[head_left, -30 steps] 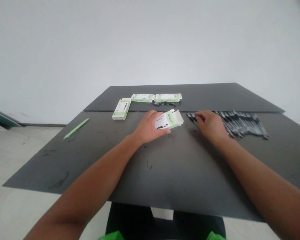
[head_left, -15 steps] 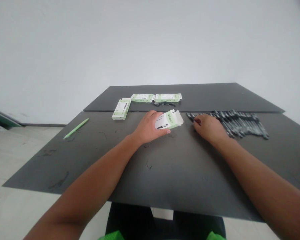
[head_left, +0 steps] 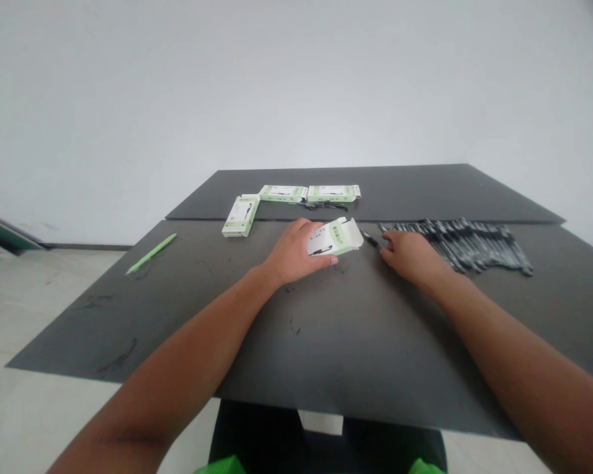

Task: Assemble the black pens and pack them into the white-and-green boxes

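Observation:
My left hand [head_left: 296, 253] is closed around a small white and green pen box [head_left: 335, 238], tilted above the table with its open flap facing right. Between the fingertips of my right hand [head_left: 409, 253] is one black pen [head_left: 371, 239], its tip pointing up and left toward the box. Right beside and behind that hand lies a row of several black pens [head_left: 474, 245], packed side by side; the hand hides part of the row. Whether anything is inside the held box cannot be seen.
Two pen boxes [head_left: 333, 193] lie end to end at the back, with a few black pens [head_left: 321, 206] in front of them. Another pen box [head_left: 241, 216] lies to their left. A light green pen [head_left: 151, 254] is on the left of the dark table [head_left: 296, 368].
My right hand has drawn one black pen slightly left, away from the row, so it now lies apart toward the box. My left hand and its box have stayed in place.

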Demonstrator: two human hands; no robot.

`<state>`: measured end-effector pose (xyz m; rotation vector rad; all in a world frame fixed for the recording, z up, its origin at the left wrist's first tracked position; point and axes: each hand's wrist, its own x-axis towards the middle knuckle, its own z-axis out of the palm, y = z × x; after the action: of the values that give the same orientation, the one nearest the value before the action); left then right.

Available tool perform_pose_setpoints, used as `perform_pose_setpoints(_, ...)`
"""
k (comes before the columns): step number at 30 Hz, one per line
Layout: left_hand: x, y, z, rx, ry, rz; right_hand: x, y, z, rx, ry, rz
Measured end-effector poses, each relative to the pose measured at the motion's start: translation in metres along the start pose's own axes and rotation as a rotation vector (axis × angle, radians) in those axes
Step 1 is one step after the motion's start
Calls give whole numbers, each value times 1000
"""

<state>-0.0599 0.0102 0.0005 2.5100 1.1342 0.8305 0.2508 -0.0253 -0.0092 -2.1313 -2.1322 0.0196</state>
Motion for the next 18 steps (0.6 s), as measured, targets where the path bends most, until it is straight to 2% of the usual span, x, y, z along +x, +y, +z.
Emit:
perform_pose_setpoints(12,0,-1,0,0,-2,1,0,-3,-4,38,13,-38)
perform_pose_setpoints(18,0,0,-1,1,-3,5,0,-1,0,100,66,-23)
